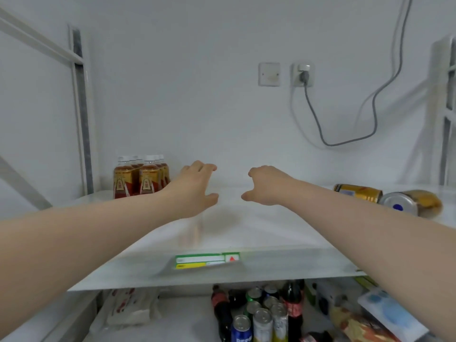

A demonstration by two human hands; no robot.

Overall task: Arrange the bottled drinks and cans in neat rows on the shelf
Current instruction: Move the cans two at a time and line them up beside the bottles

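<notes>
Over the shelf (246,233), left hand (195,186) and right hand (265,185) released, empty; bottles (140,177) rowed, cans (357,192) lying; next likely: stand cans upright.

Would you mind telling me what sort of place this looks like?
Probably a small shop or stockroom: white shelf with a price label on its edge, bottled drinks in rows, cans below.

Two hands (195,186) (266,186) above white shelf (271,233)
</notes>
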